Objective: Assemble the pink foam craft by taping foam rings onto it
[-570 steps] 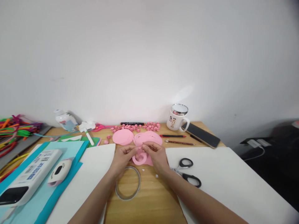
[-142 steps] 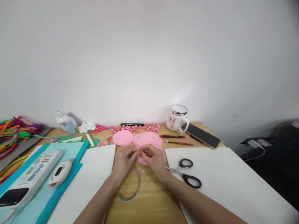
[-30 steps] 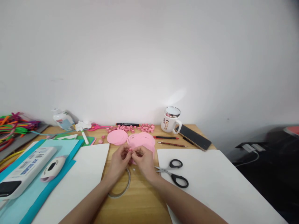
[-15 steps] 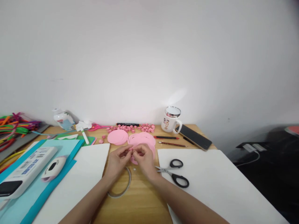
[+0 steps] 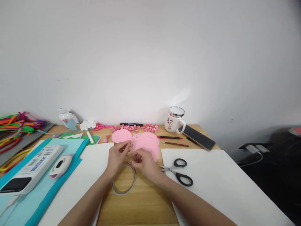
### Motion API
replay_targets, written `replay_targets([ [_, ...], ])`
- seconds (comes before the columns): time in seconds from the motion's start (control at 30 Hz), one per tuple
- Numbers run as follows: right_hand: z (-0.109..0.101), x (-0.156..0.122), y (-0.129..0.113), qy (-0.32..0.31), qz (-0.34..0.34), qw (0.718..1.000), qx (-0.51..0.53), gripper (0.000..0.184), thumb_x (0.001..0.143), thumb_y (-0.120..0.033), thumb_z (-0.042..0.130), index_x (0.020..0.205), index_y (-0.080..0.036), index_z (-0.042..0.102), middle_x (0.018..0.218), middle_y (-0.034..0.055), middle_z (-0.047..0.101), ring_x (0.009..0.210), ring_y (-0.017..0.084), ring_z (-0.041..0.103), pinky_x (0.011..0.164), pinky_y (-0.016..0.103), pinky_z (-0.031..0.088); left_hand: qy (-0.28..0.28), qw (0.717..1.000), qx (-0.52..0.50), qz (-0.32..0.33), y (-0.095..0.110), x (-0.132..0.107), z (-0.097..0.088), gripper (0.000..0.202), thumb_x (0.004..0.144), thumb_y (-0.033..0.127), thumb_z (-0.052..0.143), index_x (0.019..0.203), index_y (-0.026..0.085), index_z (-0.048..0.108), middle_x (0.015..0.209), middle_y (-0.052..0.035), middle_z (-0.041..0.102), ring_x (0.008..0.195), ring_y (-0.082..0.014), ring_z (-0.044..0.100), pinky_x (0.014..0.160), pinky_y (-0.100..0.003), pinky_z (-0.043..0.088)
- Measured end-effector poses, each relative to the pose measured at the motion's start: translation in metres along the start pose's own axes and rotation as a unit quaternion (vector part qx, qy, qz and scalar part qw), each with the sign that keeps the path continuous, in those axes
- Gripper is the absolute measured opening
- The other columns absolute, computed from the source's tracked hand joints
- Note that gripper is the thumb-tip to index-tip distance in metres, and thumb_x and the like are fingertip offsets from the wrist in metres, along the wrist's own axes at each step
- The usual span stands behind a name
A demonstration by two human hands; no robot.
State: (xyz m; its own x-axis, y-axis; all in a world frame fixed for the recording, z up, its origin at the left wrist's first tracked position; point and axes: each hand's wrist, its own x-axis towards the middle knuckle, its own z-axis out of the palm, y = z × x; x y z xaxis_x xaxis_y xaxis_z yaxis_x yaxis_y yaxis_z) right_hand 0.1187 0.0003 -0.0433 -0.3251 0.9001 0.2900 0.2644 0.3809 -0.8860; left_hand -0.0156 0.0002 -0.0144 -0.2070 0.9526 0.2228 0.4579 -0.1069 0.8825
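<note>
My left hand [image 5: 117, 157] is closed in a pinch in front of the pink paper circles [image 5: 121, 136]; whatever its fingertips hold is too small to name. Just to its right, my right hand [image 5: 144, 162] also has its fingers pressed together, and their contents are hidden. A narrow gap separates the two hands. Under and between my wrists, a roll of tape [image 5: 133, 185] lies flat on the wooden table [image 5: 138, 207]. Overlapping pink paper pieces [image 5: 149, 144] sit behind my right hand. Beyond them lie many small folded pink paper pieces [image 5: 150, 127].
Black-handled scissors [image 5: 181, 171] lie open at right on white paper [image 5: 218, 182]. A mug [image 5: 174, 122], a phone [image 5: 198, 138] and a pencil [image 5: 176, 144] are farther back. At left are blue sheets [image 5: 50, 194], a white device [image 5: 33, 166], a bottle [image 5: 68, 119] and pipe cleaners [image 5: 17, 128].
My hands, fingertips together at a small pink piece before, have come slightly apart. My right hand is lower. More of the tape roll shows, and the view has shifted a little.
</note>
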Motion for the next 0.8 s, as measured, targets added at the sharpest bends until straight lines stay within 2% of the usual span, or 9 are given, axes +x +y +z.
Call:
replay_targets([
  [0.13,0.002,-0.008,-0.006,-0.09,-0.023,0.98,-0.175,0.01,0.064,-0.013,0.063,0.073,-0.016,0.063,0.069,0.003,0.062,0.059,0.013,0.055,0.054,0.022,0.04,0.02,1.0,0.0,0.012,0.001,0.001,-0.003,0.032,0.074,0.037,0.056,0.094,0.015,0.067,0.072,-0.0037,0.068,0.055,-0.0134,0.06,0.052,-0.023,0.05],
  [0.23,0.002,-0.006,-0.011,-0.107,-0.011,0.965,-0.238,0.014,0.064,-0.009,0.057,0.074,-0.015,0.063,0.07,0.0045,0.064,0.063,0.015,0.057,0.058,0.023,0.04,0.023,1.0,-0.006,0.011,-0.002,0.001,-0.003,0.03,0.074,0.037,0.056,0.093,0.016,0.067,0.075,-0.0044,0.069,0.053,-0.0134,0.061,0.052,-0.023,0.05],
  [0.3,-0.001,0.0,-0.014,-0.104,-0.001,0.965,-0.24,0.014,0.063,-0.008,0.056,0.074,-0.015,0.064,0.072,0.0053,0.065,0.066,0.016,0.058,0.06,0.023,0.041,0.017,1.0,-0.021,0.011,-0.006,0.002,-0.002,0.03,0.074,0.037,0.056,0.091,0.016,0.067,0.08,-0.0056,0.069,0.054,-0.014,0.062,0.052,-0.023,0.05],
  [0.43,-0.009,0.013,-0.017,-0.098,0.067,0.986,-0.116,0.013,0.061,-0.008,0.056,0.069,-0.014,0.064,0.067,0.0036,0.066,0.06,0.013,0.06,0.057,0.02,0.042,0.009,0.999,-0.05,0.019,-0.009,0.003,0.0,0.029,0.072,0.037,0.058,0.09,0.017,0.068,0.085,-0.0066,0.069,0.059,-0.0166,0.065,0.056,-0.026,0.051],
  [0.5,-0.012,0.018,-0.021,-0.086,0.11,0.989,-0.038,0.006,0.061,-0.012,0.059,0.065,-0.014,0.062,0.064,0.0026,0.066,0.057,0.013,0.06,0.053,0.02,0.043,-0.003,0.997,-0.076,-0.007,-0.007,0.003,0.002,0.028,0.07,0.035,0.06,0.088,0.016,0.069,0.081,-0.0072,0.07,0.06,-0.0181,0.065,0.056,-0.027,0.051],
  [0.57,-0.013,0.02,-0.027,-0.063,0.13,0.99,0.002,0.003,0.06,-0.017,0.062,0.061,-0.015,0.06,0.061,0.0019,0.064,0.057,0.013,0.059,0.051,0.02,0.042,-0.023,0.99,-0.124,-0.064,-0.004,0.002,0.004,0.028,0.066,0.032,0.064,0.086,0.014,0.07,0.073,-0.008,0.071,0.062,-0.0204,0.065,0.055,-0.027,0.05],
  [0.67,-0.011,0.019,-0.038,-0.044,0.13,0.99,0.034,0.007,0.062,-0.02,0.061,0.059,-0.015,0.057,0.055,-0.0002,0.06,0.052,0.012,0.056,0.047,0.019,0.04,-0.026,0.961,-0.239,-0.133,0.0,0.0,0.007,0.027,0.059,0.027,0.07,0.081,0.011,0.07,0.069,-0.0079,0.07,0.06,-0.0188,0.064,0.055,-0.026,0.049],
  [0.8,-0.009,0.013,-0.051,-0.084,0.101,0.987,0.091,0.017,0.072,-0.027,0.055,0.062,-0.014,0.058,0.055,-0.0003,0.06,0.05,0.01,0.052,0.047,0.019,0.039,-0.014,0.911,-0.358,-0.202,-0.001,0.0,0.009,0.037,0.052,0.027,0.076,0.083,0.009,0.069,0.061,-0.0064,0.068,0.05,-0.0157,0.059,0.048,-0.025,0.046],
])
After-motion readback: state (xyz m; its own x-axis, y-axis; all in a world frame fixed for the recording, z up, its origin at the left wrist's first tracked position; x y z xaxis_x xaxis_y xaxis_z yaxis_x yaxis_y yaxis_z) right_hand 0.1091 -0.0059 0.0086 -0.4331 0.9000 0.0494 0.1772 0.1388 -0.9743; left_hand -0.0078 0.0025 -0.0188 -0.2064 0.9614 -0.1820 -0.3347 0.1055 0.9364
